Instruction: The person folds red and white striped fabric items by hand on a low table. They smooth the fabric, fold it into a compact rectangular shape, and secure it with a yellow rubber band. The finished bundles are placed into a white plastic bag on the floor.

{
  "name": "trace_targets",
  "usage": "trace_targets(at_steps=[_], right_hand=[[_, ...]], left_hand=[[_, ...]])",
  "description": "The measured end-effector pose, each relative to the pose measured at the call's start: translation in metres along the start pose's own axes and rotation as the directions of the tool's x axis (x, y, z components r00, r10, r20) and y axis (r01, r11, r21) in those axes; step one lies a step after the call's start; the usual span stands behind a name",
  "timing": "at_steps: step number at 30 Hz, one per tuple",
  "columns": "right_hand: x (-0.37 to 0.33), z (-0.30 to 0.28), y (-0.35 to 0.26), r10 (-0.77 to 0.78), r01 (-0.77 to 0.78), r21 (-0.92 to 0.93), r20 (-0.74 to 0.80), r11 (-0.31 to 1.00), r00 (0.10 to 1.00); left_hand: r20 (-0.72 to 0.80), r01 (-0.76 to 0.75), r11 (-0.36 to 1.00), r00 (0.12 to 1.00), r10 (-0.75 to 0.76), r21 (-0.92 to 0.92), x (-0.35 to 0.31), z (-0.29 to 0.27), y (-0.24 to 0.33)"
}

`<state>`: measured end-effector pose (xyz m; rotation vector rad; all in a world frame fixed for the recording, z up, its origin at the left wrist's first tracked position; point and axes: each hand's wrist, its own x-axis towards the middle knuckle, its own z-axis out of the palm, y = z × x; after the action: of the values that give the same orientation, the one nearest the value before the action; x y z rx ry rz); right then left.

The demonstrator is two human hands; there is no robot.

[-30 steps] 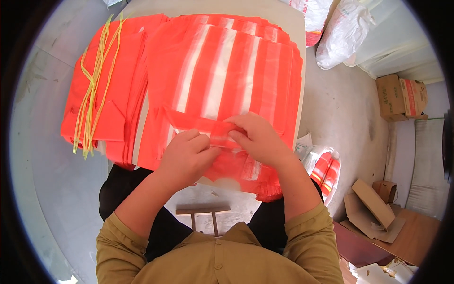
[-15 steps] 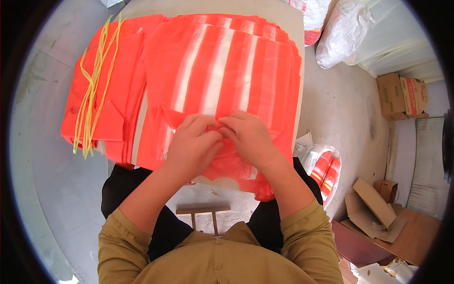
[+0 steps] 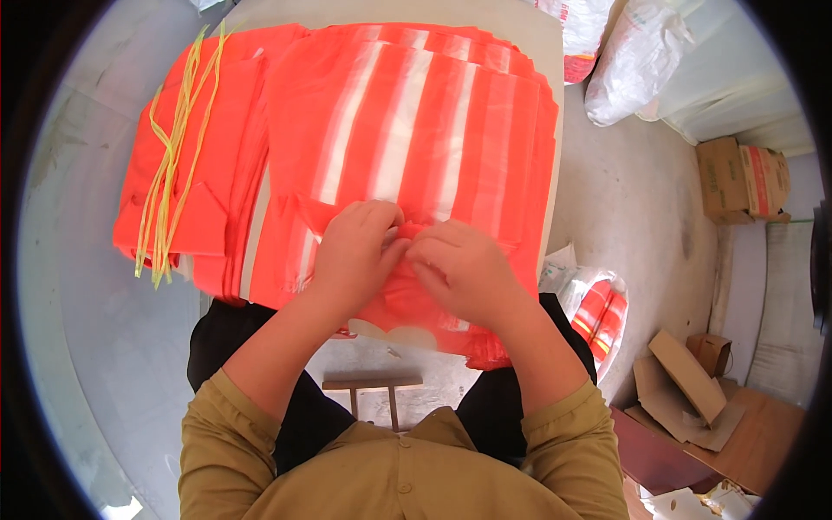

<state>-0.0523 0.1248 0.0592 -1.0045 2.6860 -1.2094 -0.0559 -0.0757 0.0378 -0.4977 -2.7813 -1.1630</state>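
A wide pile of thin red plastic bags (image 3: 485, 139) with pale see-through stripes covers the table before me. At its near edge my left hand (image 3: 360, 256) and my right hand (image 3: 464, 269) are close together, with a narrow gap between them. The fingers of both are bent and closed on the gathered plastic of the top bag, which bunches up between and below them. Part of that grip is hidden under my knuckles. To the left lies a stack of folded red bags (image 3: 234, 65), with a bundle of yellow strips (image 3: 180, 147) across it.
The pale table top (image 3: 347, 11) shows along the far edge. White sacks (image 3: 637, 61) stand at the far right, and an open sack of red bundles (image 3: 598, 316) is by my right knee. Cardboard boxes (image 3: 744, 178) sit farther right. Below the table is a small wooden frame (image 3: 373, 383).
My right hand has shifted slightly right and down, turning so its back shows more. The left fingers have moved a little; the bunched plastic between the hands shows more.
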Motion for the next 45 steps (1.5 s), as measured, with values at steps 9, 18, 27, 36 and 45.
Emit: trace_targets(at_steps=[9, 18, 27, 36, 45], right_hand=[[-0.005, 0.007, 0.005, -0.091, 0.091, -0.176, 0.007, 0.980, 0.996], [-0.003, 0.012, 0.008, -0.127, 0.115, -0.319, -0.016, 0.941, 0.992], [-0.002, 0.013, 0.008, -0.149, 0.109, -0.470, -0.048, 0.876, 0.988], [-0.003, 0.009, 0.001, -0.046, -0.016, -0.444, -0.129, 0.896, 0.991], [-0.004, -0.036, -0.022, 0.289, -0.224, -0.212, 0.353, 0.951, 0.890]], left_hand=[[0.077, -0.261, 0.957, 0.964, 0.253, 0.122, -0.005, -0.013, -0.012], [0.120, -0.357, 0.892, 0.934, 0.336, 0.278, -0.007, -0.029, -0.015], [0.035, -0.325, 0.904, 0.944, 0.328, 0.278, -0.006, -0.025, -0.019], [-0.099, -0.191, 0.901, 0.964, 0.247, 0.389, -0.009, -0.049, -0.040], [0.354, 0.038, 0.999, 0.935, -0.035, -0.002, -0.031, -0.099, -0.025]])
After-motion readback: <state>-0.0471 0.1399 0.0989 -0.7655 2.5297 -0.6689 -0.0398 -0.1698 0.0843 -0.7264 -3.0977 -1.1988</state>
